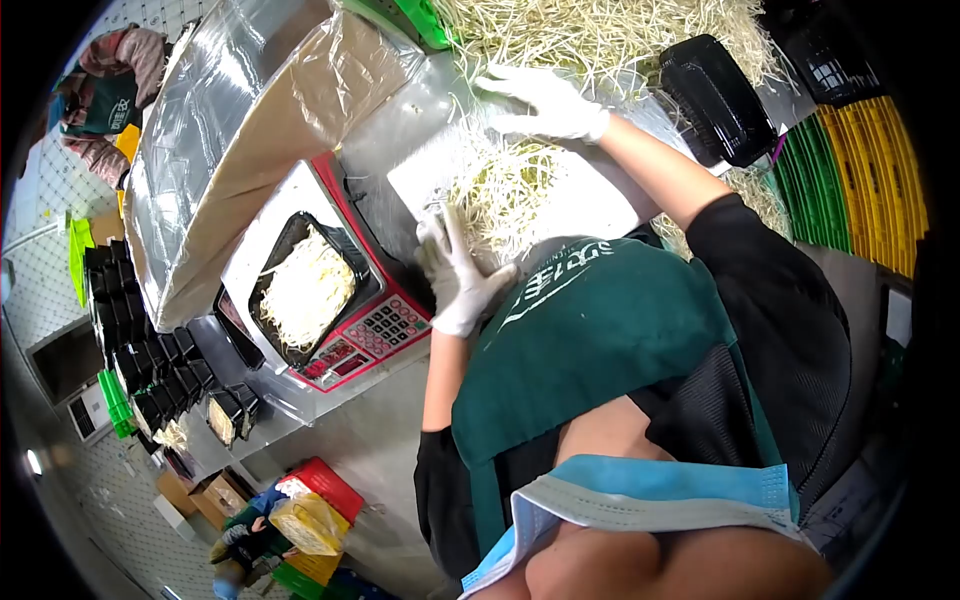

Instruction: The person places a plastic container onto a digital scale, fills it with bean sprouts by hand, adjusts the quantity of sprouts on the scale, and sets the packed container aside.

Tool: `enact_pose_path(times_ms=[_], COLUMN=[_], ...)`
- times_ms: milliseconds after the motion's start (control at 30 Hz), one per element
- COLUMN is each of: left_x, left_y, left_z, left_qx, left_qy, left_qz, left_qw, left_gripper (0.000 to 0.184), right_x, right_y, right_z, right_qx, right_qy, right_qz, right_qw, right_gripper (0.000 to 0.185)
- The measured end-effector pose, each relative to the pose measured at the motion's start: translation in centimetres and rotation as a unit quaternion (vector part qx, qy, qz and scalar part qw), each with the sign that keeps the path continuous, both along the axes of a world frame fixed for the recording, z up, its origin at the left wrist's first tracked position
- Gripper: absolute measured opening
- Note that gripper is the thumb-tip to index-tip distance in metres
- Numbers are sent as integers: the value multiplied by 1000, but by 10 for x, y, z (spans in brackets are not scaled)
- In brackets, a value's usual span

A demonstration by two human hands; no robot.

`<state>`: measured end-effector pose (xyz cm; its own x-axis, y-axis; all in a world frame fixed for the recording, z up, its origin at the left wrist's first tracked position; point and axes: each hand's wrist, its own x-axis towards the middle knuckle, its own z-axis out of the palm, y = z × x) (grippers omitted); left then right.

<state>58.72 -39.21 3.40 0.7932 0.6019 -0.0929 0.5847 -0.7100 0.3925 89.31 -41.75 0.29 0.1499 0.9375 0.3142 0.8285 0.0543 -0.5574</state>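
Observation:
My left hand [460, 275], in a white glove, lies against the near-left edge of a small heap of bean sprouts [505, 195]. Its fingers are apart. The heap rests on a white board [610, 195]. On the heap's far side, my right hand [545, 105], also gloved, stretches out with fingers spread, between this heap and a much larger sprout pile [600, 35]. Left of my left hand, a black tray [360, 275] filled with sprouts sits on a red and white scale [380, 325].
An upturned-looking black tray [718, 100] lies at the right. A roll of clear film [240, 120] stands behind the scale. Stacked black trays [150, 370] line the table's left end. Green and yellow crates [870, 185] are at far right. Other people are in the background.

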Motion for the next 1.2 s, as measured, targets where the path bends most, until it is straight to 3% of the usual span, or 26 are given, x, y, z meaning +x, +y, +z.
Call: enact_pose_path(times_ms=[33, 100, 133, 167, 233, 267, 333, 367, 400, 433, 500, 600, 633, 667, 700, 733, 767, 833, 900, 933, 1000, 1033, 1067, 1133, 1167, 1200], left_x=[5, 24, 33, 33, 25, 20, 20, 15, 17, 21, 11, -18, -22, -26, -26, -20, -13, 10, 33, 42, 53, 50, 46, 42, 34, 28], left_y=[-1, 12, 14, 12, 11, 13, 10, 12, 8, 5, 8, 0, -1, -3, -6, -9, -6, 6, 18, 25, 26, 23, 22, 24, 23, 25], left_z=[-25, -45, -48, -44, -36, -50, -29, -39, -35, -31, -32, -28, -26, -24, -16, -9, -8, -11, -23, -33, -38, -46, -58, -48, -33, -34], left_qx=[54, 9, -62, -57, -225, -219, -380, -132, -71, -11, -75, -51, -49, -4, 37, 25, 22, 33, 54, 11, -70, -77, 31, 95, 50, -102], left_qy=[-82, -221, -335, -338, -446, -473, -465, -337, -346, -353, -366, -237, -240, -219, -195, -119, -119, -128, -141, -199, -260, -260, -276, -323, -348, -395], left_qz=[14, 13, 44, 48, 94, 116, 122, 65, 42, 15, -16, 13, 15, -2, -19, 20, 20, 29, 23, -3, -9, -19, 5, 24, 24, 51], left_qw=[995, 975, 939, 938, 861, 845, 790, 930, 935, 936, 928, 970, 969, 976, 980, 992, 992, 991, 988, 980, 963, 962, 961, 941, 936, 911], left_gripper=[111, 85, 48, 48, 31, 24, 25, 26, 27, 30, 44, 89, 89, 96, 103, 108, 108, 107, 93, 81, 51, 51, 46, 38, 34, 32], right_x=[-9, -40, -49, -57, -51, -39, -31, -29, -34, -37, -43, -20, -20, -25, -31, -27, -20, 0, -19, -24, -48, -50, -52, -37, -24, -9], right_y=[11, 13, 8, 6, 11, 23, 53, 70, 87, 91, 89, 56, 34, 13, 2, 0, 1, 10, 17, 22, 27, 33, 36, 32, 22, 14], right_z=[-15, -7, -1, 6, 12, 18, 10, 2, 1, -2, 2, -9, 11, 13, 22, 24, 24, 7, 1, -16, -17, -18, -8, 22, 27, 31], right_qx=[24, -84, -83, -82, -85, -154, -139, -41, -84, -78, -199, -182, -209, -155, -197, -158, -116, -73, -162, -156, -108, -129, -131, -266, -268, -227], right_qy=[-50, -77, 68, 210, 184, 264, 161, -24, -159, -160, -257, -166, -30, 39, 224, 208, 190, -6, -168, -144, -70, -20, -22, 109, 108, 145], right_qz=[2, 48, 112, 179, 200, 154, 79, 44, 7, 13, -54, 39, 127, 138, 144, 103, 60, -59, -143, -120, -109, -94, -109, -40, -62, -10], right_qw=[998, 992, 988, 958, 959, 940, 974, 998, 984, 984, 944, 968, 969, 978, 944, 960, 973, 996, 962, 970, 986, 987, 985, 957, 955, 963], right_gripper=[64, 64, 61, 58, 55, 54, 53, 52, 58, 58, 61, 64, 56, 43, 44, 46, 49, 70, 84, 93, 69, 59, 59, 40, 40, 39])
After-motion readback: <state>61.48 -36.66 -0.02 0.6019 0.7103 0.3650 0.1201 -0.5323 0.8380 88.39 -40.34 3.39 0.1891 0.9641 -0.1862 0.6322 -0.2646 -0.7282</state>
